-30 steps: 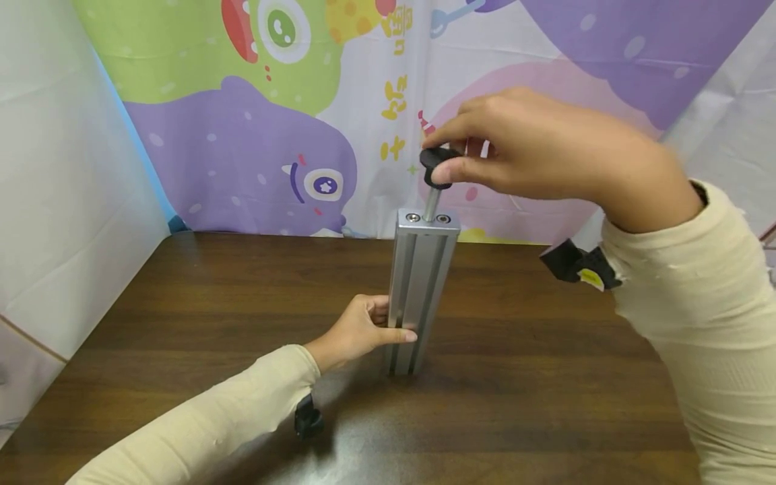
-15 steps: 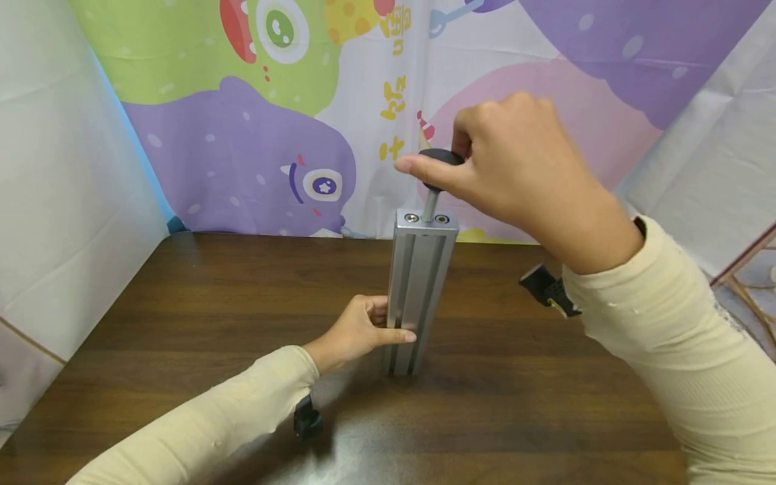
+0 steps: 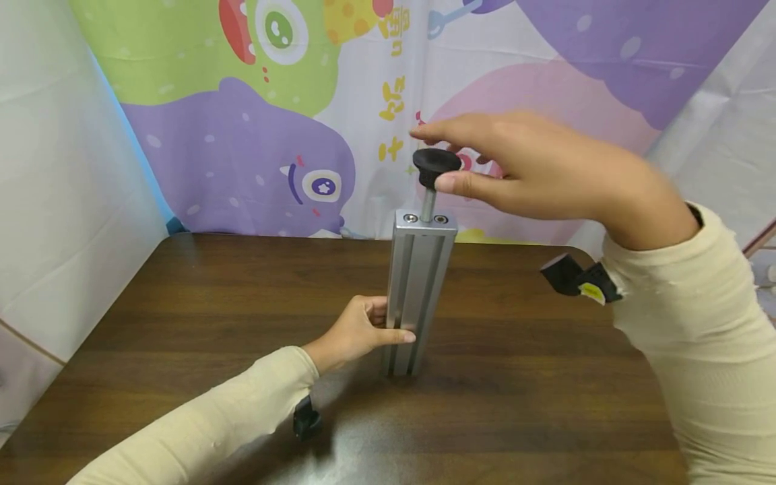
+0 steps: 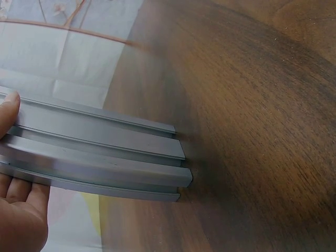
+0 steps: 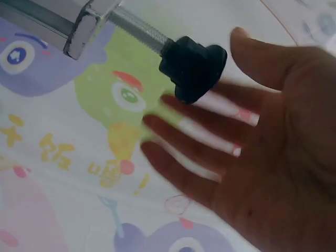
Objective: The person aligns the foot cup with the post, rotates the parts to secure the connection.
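Observation:
A silver aluminium profile (image 3: 422, 276) stands on end on the wooden table, grooved along its sides. My left hand (image 3: 353, 331) grips it low down, thumb on the near face. In the left wrist view the profile's grooved lower end (image 4: 105, 149) meets the wood. A threaded rod (image 3: 428, 204) rises from the profile's top between two screws, carrying a black knob (image 3: 434, 165). My right hand (image 3: 539, 167) is around the knob with fingers spread. In the right wrist view the fingers are straight and the thumb stands apart from the black knob (image 5: 191, 68).
The dark wooden table (image 3: 242, 283) reaches back to a printed cloth (image 3: 242, 155) with cartoon monsters. White panels (image 3: 67, 168) flank it at the sides. Small black devices hang at both sleeves, one at the right wrist (image 3: 578, 277).
My right hand has turned one way over the knob, then swung back, its fingers now loosened and spread. The knob has rotated slightly or stayed near place; the left hand keeps its hold.

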{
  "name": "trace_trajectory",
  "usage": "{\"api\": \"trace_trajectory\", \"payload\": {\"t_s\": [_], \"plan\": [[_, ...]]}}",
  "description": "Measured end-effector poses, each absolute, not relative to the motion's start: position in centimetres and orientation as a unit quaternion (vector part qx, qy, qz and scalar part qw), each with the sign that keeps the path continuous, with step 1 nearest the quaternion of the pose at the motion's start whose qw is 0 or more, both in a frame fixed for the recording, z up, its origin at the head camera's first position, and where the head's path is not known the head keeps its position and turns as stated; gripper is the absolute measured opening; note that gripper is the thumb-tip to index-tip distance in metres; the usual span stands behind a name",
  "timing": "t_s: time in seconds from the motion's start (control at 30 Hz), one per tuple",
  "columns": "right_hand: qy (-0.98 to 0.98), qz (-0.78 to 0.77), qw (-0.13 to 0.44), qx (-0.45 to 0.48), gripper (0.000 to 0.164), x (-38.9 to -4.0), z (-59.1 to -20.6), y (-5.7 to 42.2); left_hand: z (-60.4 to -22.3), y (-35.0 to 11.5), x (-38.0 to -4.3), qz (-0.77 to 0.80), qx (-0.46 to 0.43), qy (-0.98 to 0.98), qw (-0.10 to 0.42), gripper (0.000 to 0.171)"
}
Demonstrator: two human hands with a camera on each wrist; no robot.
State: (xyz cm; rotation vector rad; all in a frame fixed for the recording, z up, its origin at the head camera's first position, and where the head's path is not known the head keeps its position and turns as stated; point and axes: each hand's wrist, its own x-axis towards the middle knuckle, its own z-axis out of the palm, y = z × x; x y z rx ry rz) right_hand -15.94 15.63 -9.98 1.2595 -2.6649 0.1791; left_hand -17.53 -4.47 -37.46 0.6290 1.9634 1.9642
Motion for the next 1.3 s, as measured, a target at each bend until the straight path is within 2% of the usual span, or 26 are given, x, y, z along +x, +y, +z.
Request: {"api": "trace_trajectory", "payload": {"t_s": [0.13,0.3,0.4,0.5,0.67,0.83,1.1,1.3], "plan": [[-0.858,0.083,0.066,0.502,0.049,-16.9,-10.3,16.3,-37.4,-4.5,-17.5,0.684,0.219,0.68,0.146,0.037],[-0.841,0.112,0.08,0.523,0.04,-17.7,-10.7,16.2,-37.4,-4.5,-17.4,0.682,0.216,0.683,0.148,0.037],[-0.856,0.129,0.108,0.489,0.032,-17.6,-10.8,15.9,-37.4,-4.5,-17.4,0.683,0.218,0.681,0.148,0.037],[-0.888,0.133,0.146,0.416,0.029,-17.1,-10.8,15.1,-37.4,-4.5,-17.4,0.685,0.22,0.678,0.149,0.037],[-0.924,0.152,0.199,0.288,0.045,-16.1,-11.4,13.5,-37.3,-4.5,-17.5,0.685,0.219,0.678,0.149,0.037],[-0.928,0.166,0.249,0.223,0.057,-16.0,-12.4,12.6,-37.4,-4.5,-17.5,0.687,0.219,0.676,0.151,0.037],[-0.93,0.168,0.264,0.195,0.06,-15.9,-12.7,12.2,-37.6,-4.5,-17.6,0.688,0.221,0.675,0.149,0.037],[-0.935,0.16,0.241,0.203,0.059,-15.7,-12.5,12.4,-37.4,-4.4,-17.5,0.687,0.22,0.676,0.149,0.038]]}}
